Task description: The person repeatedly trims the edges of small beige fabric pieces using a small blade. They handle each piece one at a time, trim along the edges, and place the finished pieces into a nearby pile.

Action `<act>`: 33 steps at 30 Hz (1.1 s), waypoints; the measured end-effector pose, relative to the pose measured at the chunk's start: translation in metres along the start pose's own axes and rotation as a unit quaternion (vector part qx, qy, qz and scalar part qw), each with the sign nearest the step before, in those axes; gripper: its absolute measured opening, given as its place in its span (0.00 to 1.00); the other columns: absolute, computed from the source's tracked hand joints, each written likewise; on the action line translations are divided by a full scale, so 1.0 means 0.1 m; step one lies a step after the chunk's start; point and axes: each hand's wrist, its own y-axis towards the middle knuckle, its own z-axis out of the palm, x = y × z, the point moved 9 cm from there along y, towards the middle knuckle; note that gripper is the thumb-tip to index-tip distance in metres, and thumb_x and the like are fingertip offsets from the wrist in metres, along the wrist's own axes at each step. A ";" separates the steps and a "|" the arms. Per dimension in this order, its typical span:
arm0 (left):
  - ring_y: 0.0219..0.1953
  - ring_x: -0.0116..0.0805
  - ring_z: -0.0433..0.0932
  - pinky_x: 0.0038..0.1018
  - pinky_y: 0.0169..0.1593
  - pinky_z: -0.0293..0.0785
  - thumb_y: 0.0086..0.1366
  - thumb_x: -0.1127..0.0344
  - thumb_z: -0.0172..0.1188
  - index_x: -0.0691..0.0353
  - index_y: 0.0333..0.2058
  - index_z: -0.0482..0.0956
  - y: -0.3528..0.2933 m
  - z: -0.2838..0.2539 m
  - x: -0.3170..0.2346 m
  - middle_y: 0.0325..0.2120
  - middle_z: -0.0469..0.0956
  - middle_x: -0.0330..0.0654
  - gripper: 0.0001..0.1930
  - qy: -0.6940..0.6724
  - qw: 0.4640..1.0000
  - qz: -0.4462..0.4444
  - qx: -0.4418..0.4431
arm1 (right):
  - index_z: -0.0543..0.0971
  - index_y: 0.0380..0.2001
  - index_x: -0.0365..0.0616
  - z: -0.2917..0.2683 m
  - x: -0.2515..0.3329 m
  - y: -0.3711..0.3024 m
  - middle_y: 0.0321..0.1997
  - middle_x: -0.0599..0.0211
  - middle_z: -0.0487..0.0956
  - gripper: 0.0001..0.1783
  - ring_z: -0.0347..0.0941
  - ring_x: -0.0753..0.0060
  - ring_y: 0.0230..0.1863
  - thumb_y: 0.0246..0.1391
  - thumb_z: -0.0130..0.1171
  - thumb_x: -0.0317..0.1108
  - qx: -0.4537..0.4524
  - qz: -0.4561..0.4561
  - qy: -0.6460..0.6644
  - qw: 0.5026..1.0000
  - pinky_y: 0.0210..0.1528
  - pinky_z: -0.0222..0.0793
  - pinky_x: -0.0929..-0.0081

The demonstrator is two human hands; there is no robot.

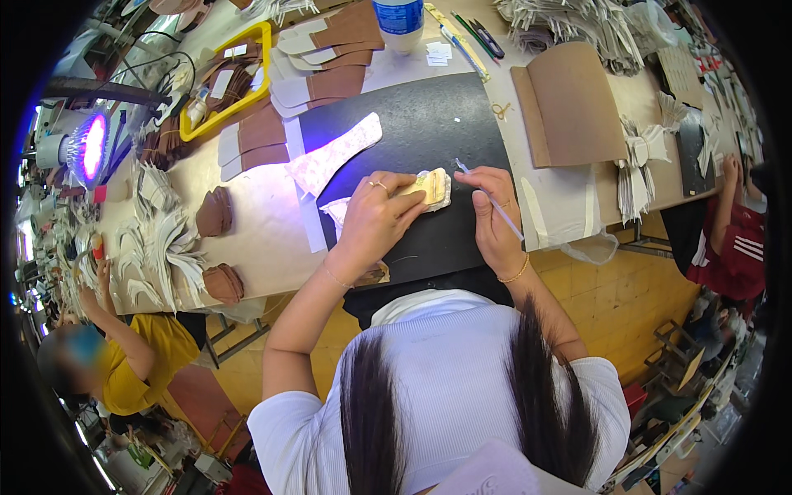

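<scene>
Pale-yellow block [432, 185] is clamped over the black mat [429, 124] by the left hand's [371, 218] fingers, just left of the slim white stick [506, 216] pinched, tip slanting far-left, in the right hand's [492, 229] fingers.

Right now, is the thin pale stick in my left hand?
No, the thin pale stick is in your right hand, while your left hand touches a yellow block.

No legible txt, 1 blue label [398, 15] on btl [403, 41], print too blurry
</scene>
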 end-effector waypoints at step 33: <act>0.44 0.43 0.81 0.32 0.46 0.79 0.53 0.71 0.76 0.62 0.40 0.81 0.07 -0.14 0.16 0.43 0.79 0.45 0.16 -0.102 0.993 -0.067 -0.014 | 0.79 0.42 0.42 -0.07 0.19 0.07 0.41 0.56 0.79 0.06 0.77 0.53 0.42 0.68 0.56 0.32 0.006 0.009 0.006 1.000 0.48 0.71 0.65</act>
